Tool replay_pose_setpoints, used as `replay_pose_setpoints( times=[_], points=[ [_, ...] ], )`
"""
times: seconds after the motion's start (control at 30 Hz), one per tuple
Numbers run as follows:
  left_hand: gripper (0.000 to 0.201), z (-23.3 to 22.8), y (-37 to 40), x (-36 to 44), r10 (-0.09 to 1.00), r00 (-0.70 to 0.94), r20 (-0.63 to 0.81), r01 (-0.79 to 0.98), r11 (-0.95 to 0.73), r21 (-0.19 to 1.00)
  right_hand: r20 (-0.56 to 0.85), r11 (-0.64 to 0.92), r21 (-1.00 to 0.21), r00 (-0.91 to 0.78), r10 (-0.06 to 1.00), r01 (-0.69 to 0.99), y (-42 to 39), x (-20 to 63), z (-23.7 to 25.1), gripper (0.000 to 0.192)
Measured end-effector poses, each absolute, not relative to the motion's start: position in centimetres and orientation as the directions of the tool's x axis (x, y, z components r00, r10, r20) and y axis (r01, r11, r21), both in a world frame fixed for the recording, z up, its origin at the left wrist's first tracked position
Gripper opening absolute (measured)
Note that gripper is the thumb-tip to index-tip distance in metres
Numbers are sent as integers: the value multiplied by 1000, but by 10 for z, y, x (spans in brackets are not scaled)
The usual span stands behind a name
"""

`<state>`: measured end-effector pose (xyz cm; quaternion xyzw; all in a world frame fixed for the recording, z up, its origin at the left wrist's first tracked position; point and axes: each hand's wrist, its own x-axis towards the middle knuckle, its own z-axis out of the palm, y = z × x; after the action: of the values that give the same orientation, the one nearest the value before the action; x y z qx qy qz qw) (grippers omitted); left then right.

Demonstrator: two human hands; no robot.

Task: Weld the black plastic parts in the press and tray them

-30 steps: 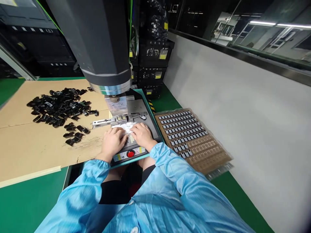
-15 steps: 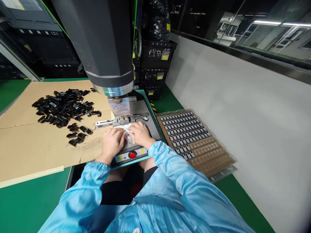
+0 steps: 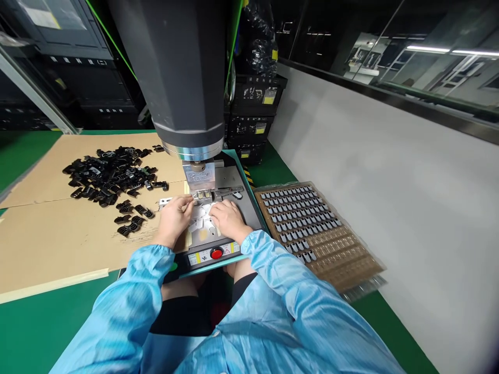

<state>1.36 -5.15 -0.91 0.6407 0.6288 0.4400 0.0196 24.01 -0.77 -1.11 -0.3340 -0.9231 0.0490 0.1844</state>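
My left hand (image 3: 175, 219) is at the left side of the metal fixture (image 3: 203, 195), thumb and fingers pinched together; anything between the fingertips is too small to make out. My right hand (image 3: 229, 219) rests just below the fixture's right part, fingers stretched over the edge of some thin white pieces (image 3: 199, 213). Those pieces lie loosely scattered on the grey machine base (image 3: 249, 210) between both hands. Directly above the fixture hangs the press head (image 3: 198, 167) with a labelled metal block. A small white-and-black part (image 3: 237, 196) lies right of the fixture.
Black plastic clips (image 3: 113, 174) are heaped on the cardboard (image 3: 78, 228) at left. To the right, a tray (image 3: 346, 254) holds rows of small grey parts. A red button (image 3: 217, 253) sits on the base's front. Black crates (image 3: 253, 109) are stacked behind.
My left hand has moved from the white pieces up and left to the fixture, uncovering more of them. My right hand stays near the same spot. The view has shifted slightly.
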Motion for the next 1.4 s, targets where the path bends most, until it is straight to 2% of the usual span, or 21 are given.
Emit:
replay_pose_setpoints(
  times=[0.2, 0.4, 0.53, 0.6, 0.87, 1.07, 1.27, 1.4],
  points=[
    [30, -9, -22, 29, 866, -70, 494, 846, -212, 490, 364, 759, -223, -670, 647, 612, -8, 242, -10, 10],
    [42, -5, -31, 43, 893, -31, 449, 959, -100, 264, 430, 655, -296, -515, 742, 696, 3, 241, -9, 22],
    [50, 6, -41, 52, 937, -40, 348, 994, 0, 113, 477, 642, -288, -475, 740, 710, 17, 233, -8, 27],
    [52, 9, -43, 54, 944, -39, 328, 996, 9, 93, 481, 637, -269, -473, 739, 722, 22, 227, -7, 30],
    [53, 7, -44, 53, 954, -33, 299, 993, -1, 114, 338, 629, -136, -561, 756, 765, 18, 204, 6, 37],
    [54, 6, -45, 56, 954, -14, 301, 990, -29, 136, 301, 622, -25, -588, 751, 782, 3, 200, 16, 49],
    [51, 2, -81, 20, 930, -41, 365, 959, -66, 277, 278, 635, 3, -610, 742, 773, 6, 202, 21, 55],
    [53, -11, -137, -56, 868, -213, 448, 929, 39, 368, 289, 603, -35, -570, 769, 797, -4, 194, 23, 53]
  ],
)
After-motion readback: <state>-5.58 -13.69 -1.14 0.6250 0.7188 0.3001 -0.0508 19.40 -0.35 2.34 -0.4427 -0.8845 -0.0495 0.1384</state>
